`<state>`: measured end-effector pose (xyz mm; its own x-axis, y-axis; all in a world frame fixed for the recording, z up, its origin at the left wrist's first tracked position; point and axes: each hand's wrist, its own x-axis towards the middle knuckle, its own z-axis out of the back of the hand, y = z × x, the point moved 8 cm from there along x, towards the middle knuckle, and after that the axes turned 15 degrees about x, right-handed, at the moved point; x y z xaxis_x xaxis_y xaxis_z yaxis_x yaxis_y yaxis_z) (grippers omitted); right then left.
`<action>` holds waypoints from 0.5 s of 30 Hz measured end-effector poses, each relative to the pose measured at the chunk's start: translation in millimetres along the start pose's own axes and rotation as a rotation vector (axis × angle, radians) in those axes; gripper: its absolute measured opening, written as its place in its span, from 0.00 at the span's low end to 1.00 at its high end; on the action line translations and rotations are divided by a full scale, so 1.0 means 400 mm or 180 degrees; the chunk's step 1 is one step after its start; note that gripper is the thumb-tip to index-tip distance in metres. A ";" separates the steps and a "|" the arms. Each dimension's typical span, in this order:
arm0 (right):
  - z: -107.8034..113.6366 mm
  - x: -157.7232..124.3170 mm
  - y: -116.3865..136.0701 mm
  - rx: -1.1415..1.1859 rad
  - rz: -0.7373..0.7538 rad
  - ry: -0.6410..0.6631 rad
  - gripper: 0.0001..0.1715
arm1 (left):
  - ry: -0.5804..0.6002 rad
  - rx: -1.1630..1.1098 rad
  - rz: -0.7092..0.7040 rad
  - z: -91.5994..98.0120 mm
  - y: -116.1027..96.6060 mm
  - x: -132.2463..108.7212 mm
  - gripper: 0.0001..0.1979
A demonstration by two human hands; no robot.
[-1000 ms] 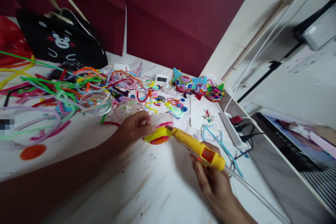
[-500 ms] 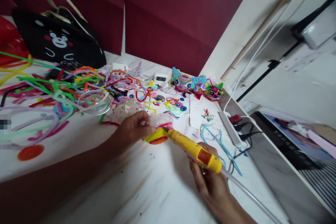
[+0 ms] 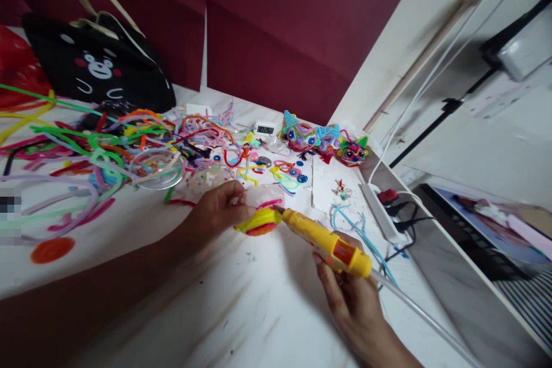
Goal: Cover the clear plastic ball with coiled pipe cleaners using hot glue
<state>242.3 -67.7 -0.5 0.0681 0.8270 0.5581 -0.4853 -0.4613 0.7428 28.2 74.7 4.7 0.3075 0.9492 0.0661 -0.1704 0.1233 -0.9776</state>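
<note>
My left hand [image 3: 222,207] pinches a small round craft piece [image 3: 259,222] of yellow and orange pipe cleaner, holding it down on the white table [image 3: 241,305]. My right hand [image 3: 351,293] grips a yellow glue gun [image 3: 325,241]. Its tip touches the right edge of the craft piece. A clear glue stick [image 3: 422,322] juts out of the gun's back end toward the lower right.
A tangle of coloured pipe cleaners [image 3: 107,149] covers the table's left and middle. Three finished pipe-cleaner faces [image 3: 325,141] sit at the back beside a small digital clock [image 3: 264,129]. A black bear bag [image 3: 97,72] stands at the back left. A power strip [image 3: 382,210] with cables lies on the right.
The glue gun's tip has shifted slightly to the right along the craft piece's edge. My left hand keeps its hold in the same place.
</note>
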 end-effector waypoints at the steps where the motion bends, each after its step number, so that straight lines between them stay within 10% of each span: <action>1: -0.002 0.001 0.001 0.0038 0.0010 0.0033 0.13 | 0.0019 -0.0019 -0.0007 0.000 0.003 0.002 0.14; 15: -0.004 0.001 0.008 -0.0054 0.0073 -0.0013 0.14 | 0.0011 0.0027 0.0036 -0.007 -0.002 -0.003 0.13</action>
<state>239.5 -68.4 1.4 0.0604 0.8149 0.5765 -0.5014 -0.4746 0.7234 30.4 72.6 4.9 0.3087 0.9496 0.0543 -0.1819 0.1150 -0.9766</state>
